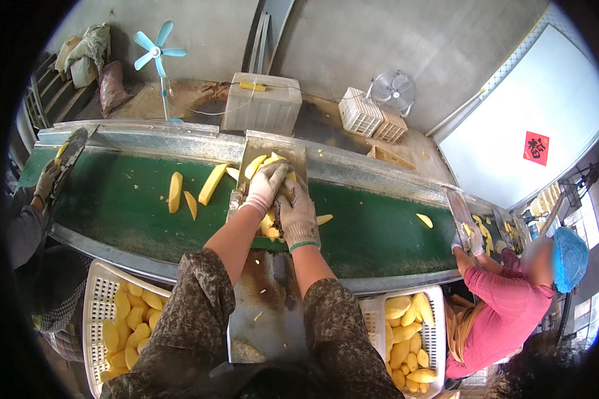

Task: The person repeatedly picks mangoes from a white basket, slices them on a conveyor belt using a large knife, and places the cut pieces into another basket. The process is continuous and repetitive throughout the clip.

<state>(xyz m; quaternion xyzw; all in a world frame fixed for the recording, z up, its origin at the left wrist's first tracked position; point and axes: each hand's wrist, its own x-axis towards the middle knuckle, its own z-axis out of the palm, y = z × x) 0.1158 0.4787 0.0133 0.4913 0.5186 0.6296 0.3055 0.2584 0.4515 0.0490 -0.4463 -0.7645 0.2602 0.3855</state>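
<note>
Both my hands wear knitted work gloves and meet over a narrow metal crossboard [299, 149] that spans the green conveyor belt [379, 234]. My left hand [267, 184], in a whitish glove, lies over yellow fruit or vegetable pieces [255, 166]. Beside it my right hand [298, 209], in a dirtier glove with a green-edged cuff, bends around the pile; whether it grips a piece is hidden. More yellow pieces show below my hands. On the belt to the left lie several long cut pieces [212, 184]; a small slice [324, 219] lies just right of my hands.
White plastic crates of peeled yellow produce stand at left [97, 299] and right [439, 329]. A co-worker in a blue cap [509, 309] works at the right; another's gloved hand [46, 179] is at the far left. A metal chute [267, 319] lies before me. Fans stand beyond the belt.
</note>
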